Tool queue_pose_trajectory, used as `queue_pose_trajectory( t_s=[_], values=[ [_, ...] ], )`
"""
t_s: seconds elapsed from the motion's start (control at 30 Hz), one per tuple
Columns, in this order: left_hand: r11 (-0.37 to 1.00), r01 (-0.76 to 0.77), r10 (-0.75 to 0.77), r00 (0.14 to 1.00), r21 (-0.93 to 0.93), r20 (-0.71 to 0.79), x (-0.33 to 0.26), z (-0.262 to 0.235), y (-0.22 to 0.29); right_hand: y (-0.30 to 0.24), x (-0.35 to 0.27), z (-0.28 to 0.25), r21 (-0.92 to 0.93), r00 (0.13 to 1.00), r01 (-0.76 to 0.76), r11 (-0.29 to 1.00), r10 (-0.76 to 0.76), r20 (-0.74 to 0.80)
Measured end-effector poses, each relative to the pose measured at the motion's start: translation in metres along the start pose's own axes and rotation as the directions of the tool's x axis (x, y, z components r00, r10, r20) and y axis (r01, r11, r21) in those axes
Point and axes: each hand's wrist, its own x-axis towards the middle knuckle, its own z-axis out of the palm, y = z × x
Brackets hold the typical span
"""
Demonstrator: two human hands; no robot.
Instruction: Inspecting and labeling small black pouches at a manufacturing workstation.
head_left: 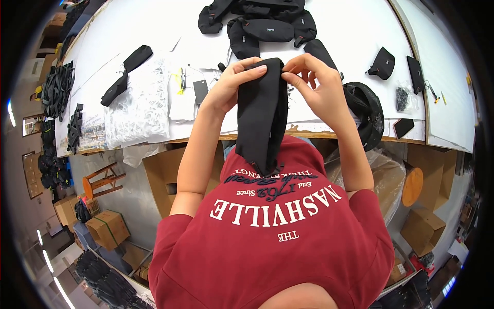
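Head view: a long, soft, matte black fabric pouch (261, 116) hung limp over the white surface (350, 31) edge. The left hand (231, 85) and right hand (316, 87) each pinched its top corners, fingers closed on the cloth, the pouch dangling between them.

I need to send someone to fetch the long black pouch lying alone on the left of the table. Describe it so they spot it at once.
Start at the white table and go to its left part, beside the heap of clear plastic bags. The pouch lies there slantwise, long and narrow. Unlike the black pouches in the pile at the far middle, it lies alone and flat.
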Motion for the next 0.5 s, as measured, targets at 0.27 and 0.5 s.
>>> queue_pose_trajectory(
  t_s=[0.27, 0.5],
  values=[
    [0.990, -0.121, 0.107, 0.979, -0.071, -0.172, 0.015, -0.005, -0.011, -0.004, 0.004, -0.004, -0.044, 0.986, 0.154, 0.987, -0.151, 0.064],
    [0.935, -0.268, 0.233, 0.958, -0.233, -0.166, 0.028, -0.041, 0.018, -0.029, -0.014, 0.009, 0.108, 0.916, 0.192, 0.975, -0.218, 0.338]
  ],
)
